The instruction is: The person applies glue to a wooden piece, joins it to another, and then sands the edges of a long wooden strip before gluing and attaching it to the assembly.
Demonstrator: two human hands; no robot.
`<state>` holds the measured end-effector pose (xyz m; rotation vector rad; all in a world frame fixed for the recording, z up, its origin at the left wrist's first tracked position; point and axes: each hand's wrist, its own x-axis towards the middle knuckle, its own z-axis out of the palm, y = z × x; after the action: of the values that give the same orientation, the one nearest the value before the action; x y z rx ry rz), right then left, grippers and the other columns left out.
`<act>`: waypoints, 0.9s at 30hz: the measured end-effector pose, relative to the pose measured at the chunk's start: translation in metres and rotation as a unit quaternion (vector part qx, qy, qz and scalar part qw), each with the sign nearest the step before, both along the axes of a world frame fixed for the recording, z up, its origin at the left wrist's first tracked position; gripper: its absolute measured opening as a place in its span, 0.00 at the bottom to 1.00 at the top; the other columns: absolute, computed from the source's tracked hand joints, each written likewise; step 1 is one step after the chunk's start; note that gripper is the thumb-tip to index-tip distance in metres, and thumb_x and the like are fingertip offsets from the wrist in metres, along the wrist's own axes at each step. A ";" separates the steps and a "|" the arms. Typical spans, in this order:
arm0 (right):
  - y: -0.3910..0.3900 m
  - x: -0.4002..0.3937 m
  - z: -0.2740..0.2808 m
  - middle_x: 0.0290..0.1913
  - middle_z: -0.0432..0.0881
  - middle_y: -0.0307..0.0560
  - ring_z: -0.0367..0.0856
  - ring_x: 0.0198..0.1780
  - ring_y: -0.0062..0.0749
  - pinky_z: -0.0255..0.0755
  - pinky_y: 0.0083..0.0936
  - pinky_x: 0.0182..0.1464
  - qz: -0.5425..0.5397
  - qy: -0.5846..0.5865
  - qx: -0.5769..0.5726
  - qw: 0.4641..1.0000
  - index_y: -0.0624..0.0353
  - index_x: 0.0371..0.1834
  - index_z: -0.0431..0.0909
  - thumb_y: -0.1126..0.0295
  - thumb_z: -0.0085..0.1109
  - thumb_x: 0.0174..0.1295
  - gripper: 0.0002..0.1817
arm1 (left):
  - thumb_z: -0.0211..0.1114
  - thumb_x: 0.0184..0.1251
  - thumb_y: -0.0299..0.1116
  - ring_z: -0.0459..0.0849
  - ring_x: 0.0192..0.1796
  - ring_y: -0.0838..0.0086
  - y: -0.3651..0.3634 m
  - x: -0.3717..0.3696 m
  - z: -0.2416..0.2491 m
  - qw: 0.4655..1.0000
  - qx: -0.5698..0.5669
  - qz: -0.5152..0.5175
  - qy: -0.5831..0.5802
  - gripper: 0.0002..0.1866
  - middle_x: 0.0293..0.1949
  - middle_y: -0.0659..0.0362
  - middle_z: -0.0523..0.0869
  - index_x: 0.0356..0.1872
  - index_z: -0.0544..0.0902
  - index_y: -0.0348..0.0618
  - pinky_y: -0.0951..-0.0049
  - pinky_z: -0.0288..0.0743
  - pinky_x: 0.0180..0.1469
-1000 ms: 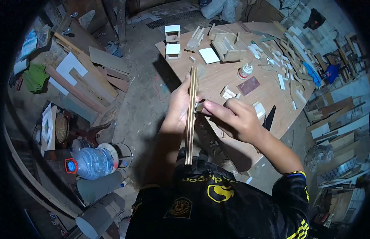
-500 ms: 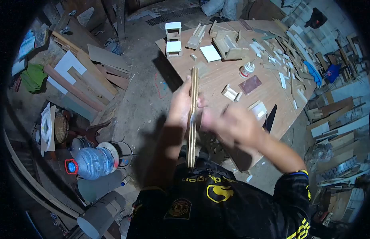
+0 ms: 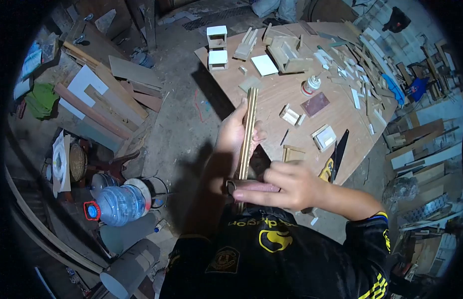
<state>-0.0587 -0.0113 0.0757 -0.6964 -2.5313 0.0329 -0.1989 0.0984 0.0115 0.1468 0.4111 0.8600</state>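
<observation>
Bottle [image 3: 311, 85] (contents hidden) on table [image 3: 350, 124], plywood [image 3: 248, 132] in left hand [image 3: 233, 132]

The strip [image 3: 248, 129] rests in the left grip [image 3: 231, 133]; the sheet [image 3: 254, 186], in the right grip [image 3: 297, 187], crosses over its near end. Ahead and to the right spreads the worktop [image 3: 274, 97]. On it, two small box pieces [image 3: 217, 59] stand at the far left, a bottle [image 3: 311, 85] just behind a flat panel [image 3: 315, 104], offcuts [image 3: 347, 71] along the right, and a saw [image 3: 338, 155] at the near right. Well left of the worktop is a water jug [image 3: 123, 205].
</observation>
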 end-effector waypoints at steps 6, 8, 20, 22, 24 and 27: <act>0.001 0.005 0.000 0.24 0.63 0.32 0.67 0.24 0.25 0.65 0.22 0.19 0.008 -0.025 0.006 1.000 0.37 0.65 0.78 0.66 0.61 0.55 0.30 | 0.55 0.77 0.49 0.67 0.18 0.78 0.009 0.002 -0.006 0.999 -0.022 0.010 0.049 0.16 0.18 0.65 0.67 0.34 0.74 0.49 0.75 0.63 0.22; 0.018 0.016 -0.019 0.25 0.67 0.33 0.70 0.24 0.25 0.66 0.23 0.19 -0.035 0.023 0.001 0.999 0.38 0.64 0.78 0.67 0.61 0.57 0.28 | 0.56 0.76 0.51 0.64 0.17 0.77 0.005 0.004 -0.008 0.999 -0.017 0.018 0.042 0.14 0.19 0.65 0.66 0.39 0.75 0.53 0.75 0.62 0.21; 0.010 0.006 -0.011 0.23 0.68 0.30 0.70 0.23 0.22 0.62 0.21 0.18 0.011 0.018 0.020 1.000 0.39 0.62 0.79 0.67 0.65 0.59 0.25 | 0.53 0.78 0.49 0.71 0.20 0.78 0.013 0.004 -0.020 0.997 0.036 -0.040 0.048 0.17 0.20 0.65 0.70 0.36 0.75 0.47 0.74 0.63 0.24; 0.025 0.016 -0.014 0.25 0.70 0.30 0.71 0.24 0.21 0.63 0.19 0.18 -0.057 0.032 0.008 0.998 0.37 0.63 0.78 0.68 0.62 0.60 0.25 | 0.52 0.78 0.49 0.70 0.20 0.78 0.017 0.000 -0.024 0.997 0.033 -0.066 0.023 0.17 0.20 0.65 0.70 0.36 0.75 0.47 0.75 0.63 0.24; 0.022 0.008 -0.009 0.27 0.73 0.31 0.72 0.25 0.23 0.64 0.19 0.17 -0.038 0.036 0.048 0.997 0.36 0.63 0.78 0.67 0.63 0.59 0.25 | 0.52 0.78 0.49 0.69 0.19 0.79 0.023 0.003 -0.016 0.996 0.040 -0.079 -0.008 0.17 0.20 0.65 0.69 0.36 0.75 0.47 0.75 0.63 0.24; 0.031 0.011 -0.018 0.27 0.72 0.33 0.72 0.23 0.25 0.66 0.21 0.17 -0.036 0.057 0.045 0.997 0.37 0.62 0.78 0.67 0.63 0.59 0.25 | 0.53 0.78 0.49 0.68 0.18 0.79 0.015 0.006 -0.013 1.000 0.006 -0.003 0.010 0.17 0.20 0.66 0.69 0.34 0.74 0.47 0.77 0.62 0.24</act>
<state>-0.0476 0.0193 0.0577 -0.7286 -2.3819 -0.0651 -0.1931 0.1131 -0.0019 0.1671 0.4238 0.8557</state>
